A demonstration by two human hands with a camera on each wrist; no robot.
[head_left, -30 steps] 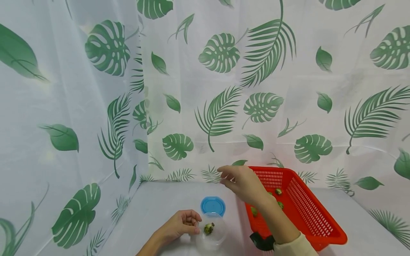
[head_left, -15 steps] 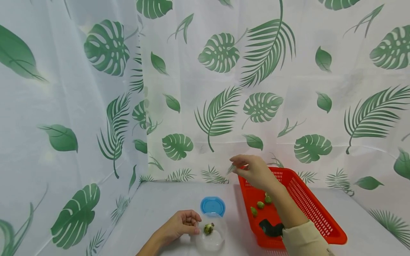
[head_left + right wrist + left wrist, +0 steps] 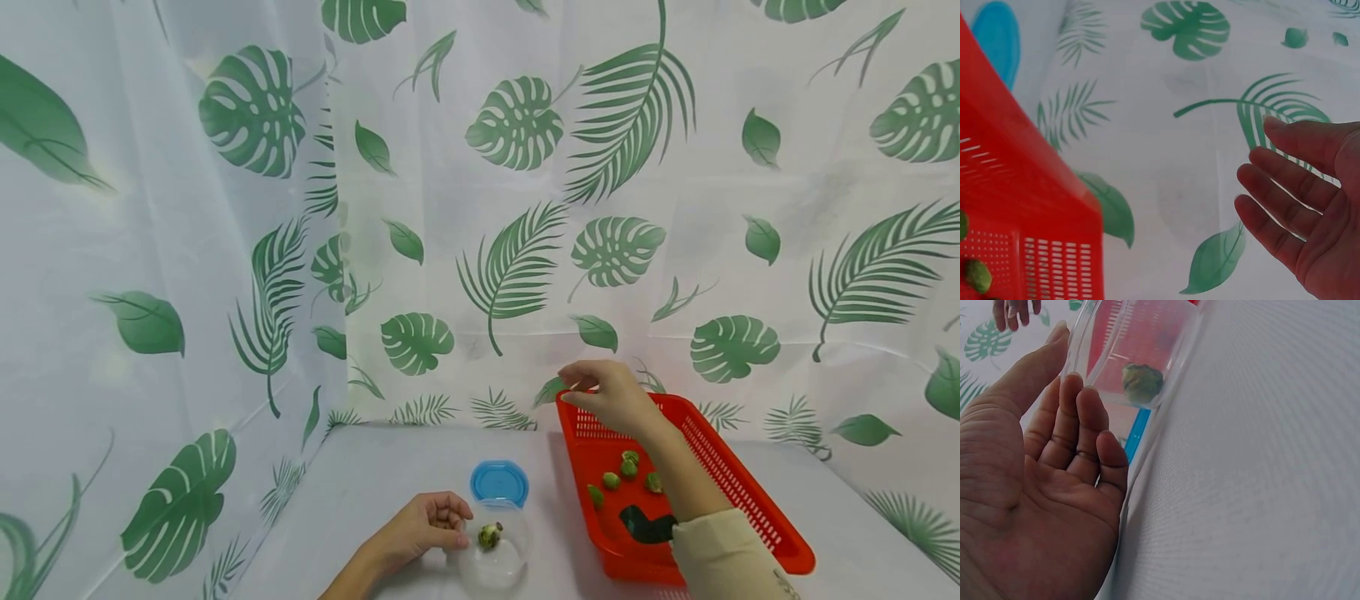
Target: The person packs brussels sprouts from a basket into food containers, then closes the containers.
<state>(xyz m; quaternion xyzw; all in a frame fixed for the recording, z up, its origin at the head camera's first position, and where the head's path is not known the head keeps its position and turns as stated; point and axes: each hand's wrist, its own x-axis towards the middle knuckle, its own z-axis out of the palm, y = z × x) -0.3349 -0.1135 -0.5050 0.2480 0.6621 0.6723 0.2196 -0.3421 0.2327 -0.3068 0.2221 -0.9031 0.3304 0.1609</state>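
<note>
Beside our left hand, clear container: it stands upright on the pale table, lidless, and a single sprout lies inside it.
Left hand: about half closed; we lightly hold the side of the clear container, thumb and bent fingers at its wall, the palm well clear of the plastic.
Right hand: relaxed and well spread, the fingers only slightly bent; we have hold of nothing with it, and it hovers above the far left corner of the red basket.
Since a second ago: our right hand has shifted up and to the right, so more of the loose sprouts now show; our left hand, the clear container and the single sprout stay as they were.
Sprout's look: small and roundish, green with yellowish and dark patches, a brownish stub at one end, angled to the right.
Blue lid: it lies flat just behind the clear container.
Red basket: at our right, with slotted walls; the loose sprouts sit on its floor, several grouped toward the left.
Cloth: white with green leaf prints, hanging behind and at our left.
Sleeve: cream, over our right arm.
</note>
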